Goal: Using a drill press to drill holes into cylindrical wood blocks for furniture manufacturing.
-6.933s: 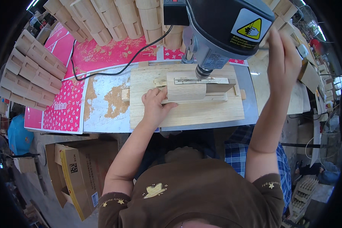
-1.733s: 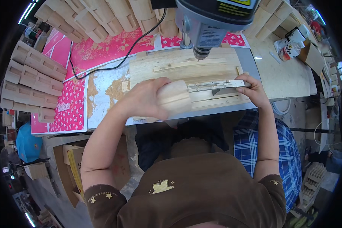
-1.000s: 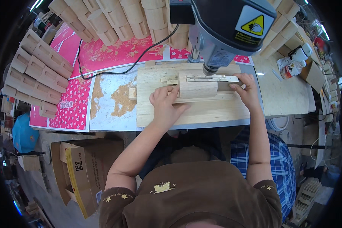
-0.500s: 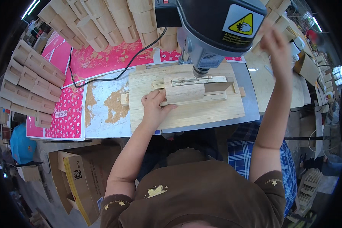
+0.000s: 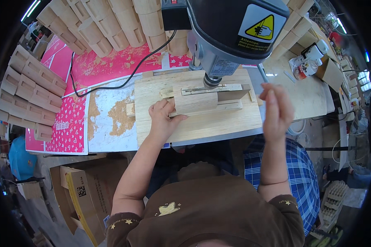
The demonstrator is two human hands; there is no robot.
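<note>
My left hand (image 5: 163, 119) is closed on the left end of a rounded wooden block (image 5: 196, 103), its thumb along the near side. The block lies in a wooden jig on a pale wooden board (image 5: 218, 123). Along its top runs a slotted strip (image 5: 212, 89), right under the chuck (image 5: 212, 81) of a drill press (image 5: 235, 33). Whether a bit touches the wood is hidden. Off the board's right edge, my right hand (image 5: 277, 109) hangs in the air with loosely bent fingers and nothing visible in them, close to the press's lever (image 5: 263, 73).
Stacks of slotted wooden cylinders (image 5: 123, 24) line the back, with more (image 5: 33, 88) at the left. A black cable (image 5: 123, 84) crosses the dusty pink sheet. Plastic bottles (image 5: 309, 66) stand at the right. An open cardboard box (image 5: 97, 185) is below the table's left side.
My right hand has come down and toward me from beside the drill press, uncovering the lever and the bottles. My left hand stays on the block.
</note>
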